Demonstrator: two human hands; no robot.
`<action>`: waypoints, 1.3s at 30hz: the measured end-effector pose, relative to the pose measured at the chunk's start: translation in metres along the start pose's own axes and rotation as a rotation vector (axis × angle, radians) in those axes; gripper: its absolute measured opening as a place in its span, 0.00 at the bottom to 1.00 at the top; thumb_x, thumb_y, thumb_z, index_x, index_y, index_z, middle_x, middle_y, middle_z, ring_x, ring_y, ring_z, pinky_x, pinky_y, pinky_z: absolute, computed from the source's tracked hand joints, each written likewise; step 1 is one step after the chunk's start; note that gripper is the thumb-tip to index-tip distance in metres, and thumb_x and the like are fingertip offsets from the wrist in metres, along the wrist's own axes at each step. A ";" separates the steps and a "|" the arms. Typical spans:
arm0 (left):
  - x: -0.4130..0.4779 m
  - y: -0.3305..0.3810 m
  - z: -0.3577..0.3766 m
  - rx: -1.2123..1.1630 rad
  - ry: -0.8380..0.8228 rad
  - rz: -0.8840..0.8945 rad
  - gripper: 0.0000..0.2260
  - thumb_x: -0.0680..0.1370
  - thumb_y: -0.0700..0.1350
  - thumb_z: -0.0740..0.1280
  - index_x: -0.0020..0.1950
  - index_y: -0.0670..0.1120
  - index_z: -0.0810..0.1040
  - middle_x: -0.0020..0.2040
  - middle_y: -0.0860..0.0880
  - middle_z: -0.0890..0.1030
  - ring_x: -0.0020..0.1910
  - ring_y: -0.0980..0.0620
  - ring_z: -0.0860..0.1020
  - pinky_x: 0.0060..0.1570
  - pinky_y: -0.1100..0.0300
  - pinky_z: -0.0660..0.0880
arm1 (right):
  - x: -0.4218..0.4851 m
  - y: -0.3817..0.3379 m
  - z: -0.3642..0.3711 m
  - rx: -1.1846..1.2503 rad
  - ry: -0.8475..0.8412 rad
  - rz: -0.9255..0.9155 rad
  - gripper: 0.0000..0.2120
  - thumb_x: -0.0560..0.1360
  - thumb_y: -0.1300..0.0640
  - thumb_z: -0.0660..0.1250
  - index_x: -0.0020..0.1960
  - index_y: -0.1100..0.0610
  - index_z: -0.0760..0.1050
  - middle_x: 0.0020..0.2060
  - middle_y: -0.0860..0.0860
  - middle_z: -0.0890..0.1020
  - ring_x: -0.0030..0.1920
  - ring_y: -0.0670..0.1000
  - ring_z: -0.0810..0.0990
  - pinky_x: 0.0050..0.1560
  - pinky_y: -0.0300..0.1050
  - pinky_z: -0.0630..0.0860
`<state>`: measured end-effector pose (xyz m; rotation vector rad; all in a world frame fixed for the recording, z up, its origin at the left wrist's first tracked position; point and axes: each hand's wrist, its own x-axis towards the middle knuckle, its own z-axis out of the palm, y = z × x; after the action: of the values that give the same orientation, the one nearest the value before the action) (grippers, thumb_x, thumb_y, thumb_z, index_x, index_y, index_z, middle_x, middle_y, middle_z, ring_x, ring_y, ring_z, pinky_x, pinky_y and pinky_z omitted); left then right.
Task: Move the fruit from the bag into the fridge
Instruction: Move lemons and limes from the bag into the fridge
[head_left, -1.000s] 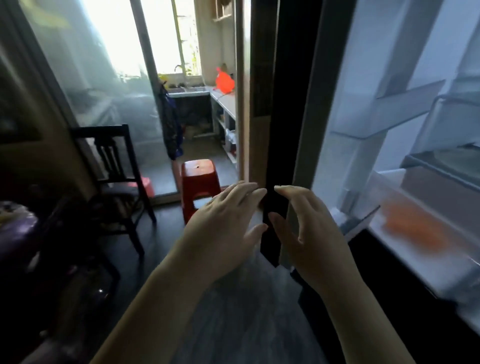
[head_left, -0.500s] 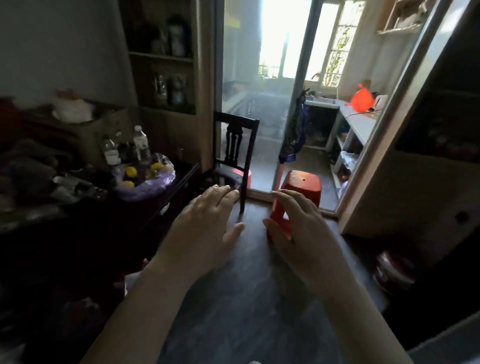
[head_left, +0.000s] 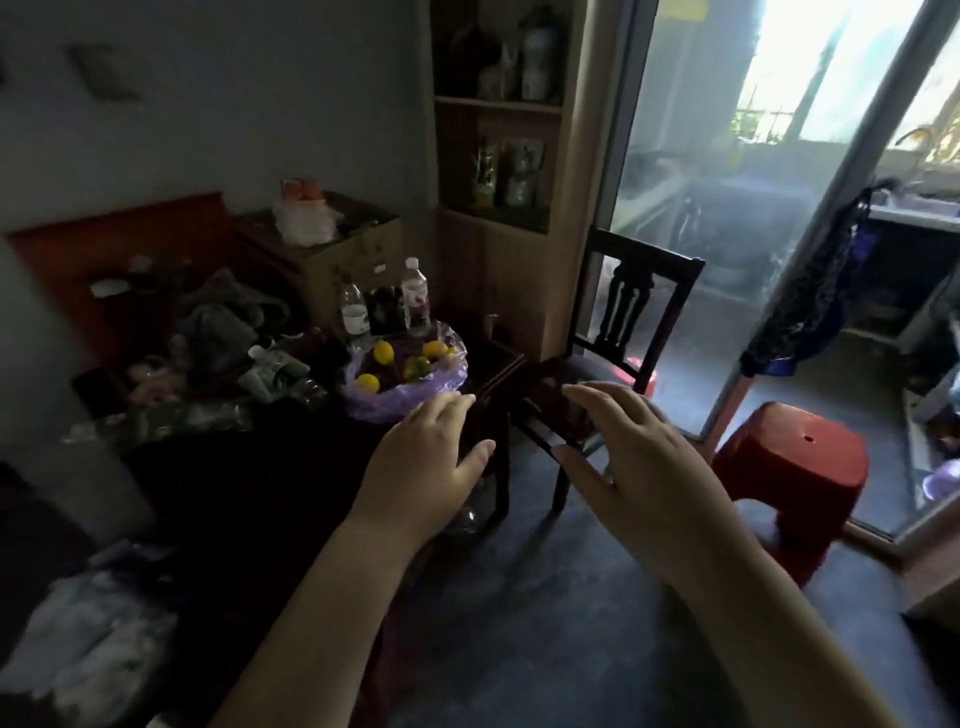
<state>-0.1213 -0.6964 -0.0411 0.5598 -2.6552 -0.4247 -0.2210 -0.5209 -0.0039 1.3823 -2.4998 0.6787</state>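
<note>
Both hands are raised in front of the person, palms down, fingers spread and holding nothing. The left hand (head_left: 423, 457) hovers just this side of the bag (head_left: 405, 387), a crumpled purple plastic one lying open on the dark surface (head_left: 249, 483). The right hand (head_left: 636, 457) is held apart from it, over the seat of a dark wooden chair (head_left: 631, 322) that stands at the surface's corner. In the bag lies the fruit (head_left: 383, 352): several yellow pieces and one greenish one (what kind they are cannot be told). Two water bottles (head_left: 414, 296) stand upright just behind the bag, with clutter spreading leftward. A red plastic stool (head_left: 795, 467) stands on the floor to the right, near a sliding glass door (head_left: 727, 182).
</note>
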 end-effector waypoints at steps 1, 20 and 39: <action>0.010 -0.003 0.005 0.013 0.007 -0.024 0.25 0.79 0.56 0.59 0.73 0.47 0.63 0.72 0.51 0.66 0.71 0.54 0.63 0.66 0.59 0.64 | 0.014 0.012 0.007 0.008 -0.006 -0.023 0.27 0.74 0.43 0.58 0.69 0.56 0.69 0.65 0.51 0.74 0.65 0.53 0.72 0.62 0.49 0.73; 0.187 -0.213 0.068 0.086 0.020 -0.397 0.24 0.78 0.54 0.61 0.72 0.47 0.65 0.71 0.51 0.67 0.69 0.52 0.66 0.63 0.59 0.65 | 0.300 0.053 0.242 0.082 -0.347 -0.264 0.26 0.76 0.48 0.63 0.71 0.55 0.66 0.68 0.50 0.71 0.69 0.53 0.67 0.65 0.46 0.66; 0.330 -0.318 0.207 -0.051 -0.294 -0.679 0.27 0.79 0.52 0.60 0.76 0.49 0.57 0.75 0.53 0.59 0.72 0.51 0.62 0.63 0.57 0.66 | 0.480 0.145 0.428 0.206 -0.749 -0.297 0.27 0.77 0.53 0.64 0.73 0.54 0.61 0.70 0.50 0.67 0.65 0.54 0.71 0.55 0.47 0.73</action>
<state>-0.3875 -1.0758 -0.2359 1.4876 -2.6415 -0.8125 -0.5841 -1.0208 -0.2331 2.3842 -2.6683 0.4065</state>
